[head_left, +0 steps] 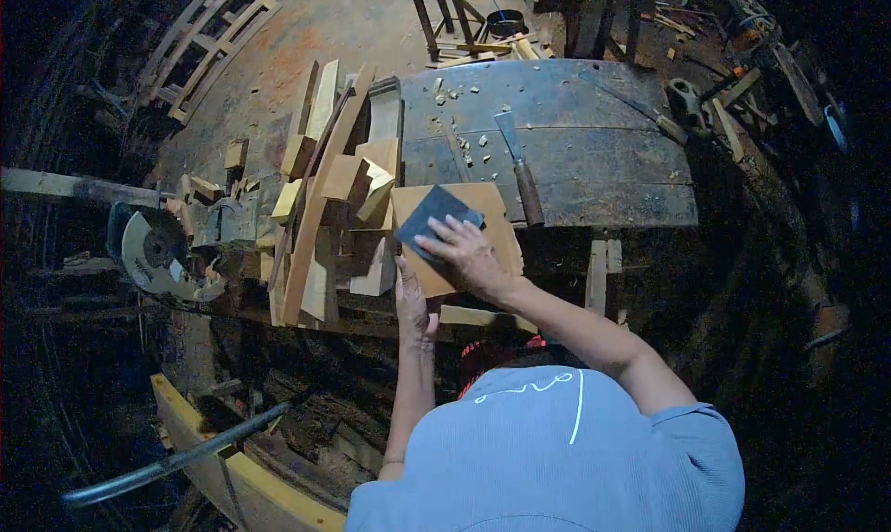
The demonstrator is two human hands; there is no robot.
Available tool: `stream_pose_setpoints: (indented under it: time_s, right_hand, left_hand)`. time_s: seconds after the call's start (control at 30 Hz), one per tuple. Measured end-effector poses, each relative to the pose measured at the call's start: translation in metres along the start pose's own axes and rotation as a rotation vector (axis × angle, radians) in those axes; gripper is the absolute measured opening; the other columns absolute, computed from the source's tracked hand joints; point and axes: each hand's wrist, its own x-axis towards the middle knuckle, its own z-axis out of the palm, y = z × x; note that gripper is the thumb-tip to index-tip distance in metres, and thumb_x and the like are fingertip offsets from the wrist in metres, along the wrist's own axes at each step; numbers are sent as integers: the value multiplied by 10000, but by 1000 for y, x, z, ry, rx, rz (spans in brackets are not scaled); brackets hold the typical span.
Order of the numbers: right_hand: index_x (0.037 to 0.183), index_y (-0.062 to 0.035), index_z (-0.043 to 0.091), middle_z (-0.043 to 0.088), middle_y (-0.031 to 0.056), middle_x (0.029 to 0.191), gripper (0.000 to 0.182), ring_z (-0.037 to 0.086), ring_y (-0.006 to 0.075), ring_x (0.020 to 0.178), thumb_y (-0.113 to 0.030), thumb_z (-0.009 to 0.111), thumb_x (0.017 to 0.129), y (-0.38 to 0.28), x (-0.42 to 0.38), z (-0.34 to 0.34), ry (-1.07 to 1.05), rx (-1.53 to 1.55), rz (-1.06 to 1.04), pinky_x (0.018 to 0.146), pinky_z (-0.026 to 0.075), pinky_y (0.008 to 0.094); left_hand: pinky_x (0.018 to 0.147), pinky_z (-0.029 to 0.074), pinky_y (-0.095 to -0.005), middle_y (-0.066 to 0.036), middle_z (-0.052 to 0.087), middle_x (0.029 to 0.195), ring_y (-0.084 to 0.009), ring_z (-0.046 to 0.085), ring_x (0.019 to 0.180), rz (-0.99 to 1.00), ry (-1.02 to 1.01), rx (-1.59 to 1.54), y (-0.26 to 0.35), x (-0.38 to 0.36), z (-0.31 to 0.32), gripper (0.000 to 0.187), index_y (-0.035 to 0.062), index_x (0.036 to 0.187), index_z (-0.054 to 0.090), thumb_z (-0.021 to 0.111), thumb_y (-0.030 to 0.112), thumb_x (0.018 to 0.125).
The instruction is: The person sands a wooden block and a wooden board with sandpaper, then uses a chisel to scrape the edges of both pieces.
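Note:
A light brown wooden board lies at the near edge of the workbench. On its face is a dark square sheet, turned at an angle. My right hand rests on this sheet with its fingers stretched out and slightly apart, pressing it against the board. My left hand is at the board's lower left edge, thumb upward along the side; its other fingers are mostly hidden under the board, which it holds.
A chisel and wood chips lie on the workbench. Wooden strips and blocks are piled at the left, beside a circular power saw. A long metal tool lies at the back right. A curved metal bar is at lower left.

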Motion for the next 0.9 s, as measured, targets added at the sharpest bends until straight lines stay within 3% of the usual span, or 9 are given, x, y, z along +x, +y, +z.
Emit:
stream_pose_setpoints:
  time_s: [0.13,0.27,0.3,0.37,0.53,0.67,0.73,0.83,0.9]
  right_hand:
    - [1226,-205,493,470,117,1254,542,457,336,1124,-69,568,707,-20,-28,-20,-42,-50,-225,921,376,448]
    - [1230,-209,480,446,103,1279,535,441,336,1138,-64,550,720,-17,-45,-37,-84,-65,-242,925,375,454]
    - [1250,-228,471,424,84,1323,536,411,323,1206,-40,541,752,-14,-50,-36,-141,-39,-188,997,320,469]
    - [1244,-237,472,426,79,1318,524,413,312,1202,-61,536,754,-2,-58,-34,-124,-46,-235,995,325,466]
    - [1245,-280,471,417,47,1334,483,406,261,1221,-123,507,790,34,-67,-53,-103,-87,-340,1024,301,461]
    - [1188,-174,533,473,94,1277,436,414,284,1214,-85,511,762,88,-64,-61,-4,-150,-140,1035,262,464]
    - [1225,-220,507,455,66,1303,474,417,278,1212,-131,505,759,118,-69,-68,23,-360,1,1015,298,458]
    - [1265,-190,473,444,80,1320,602,388,291,1237,-3,429,694,117,-76,-92,112,-120,227,1051,235,454]
    - [1277,-180,460,436,85,1329,660,376,290,1247,34,397,656,110,-78,-101,158,-30,327,1061,213,454]
  left_hand:
    - [920,424,-372,-112,457,1249,-233,495,1102,-34,62,-58,10,1,12,542,37,1329,293,443,363,922]
    - [891,444,-376,-127,482,1215,-243,521,1066,62,-12,-28,-16,24,-20,450,68,1299,327,433,307,933]
    - [890,445,-374,-120,494,1200,-243,528,1054,-7,-4,-127,-21,26,-25,410,68,1278,351,430,278,934]
    - [887,448,-376,-96,530,1152,-236,543,1029,-135,2,-309,-32,29,-36,320,68,1213,422,429,215,928]
    - [894,442,-388,-89,535,1157,-232,536,1048,-106,81,-273,-16,17,-23,333,67,1217,438,433,225,924]
    - [904,440,-415,-90,542,1169,-245,534,1061,41,114,-141,7,23,-35,386,35,1209,461,457,273,905]
    - [908,432,-375,-99,522,1178,-225,527,1058,112,178,-11,37,22,-25,351,51,1238,431,420,215,927]
    - [888,433,-345,-93,536,1138,-197,534,1020,240,249,188,70,17,-12,354,37,1240,431,440,180,916]
    - [840,429,-307,-90,546,1097,-164,527,974,281,-1,572,82,21,-12,359,22,1239,433,456,162,908]
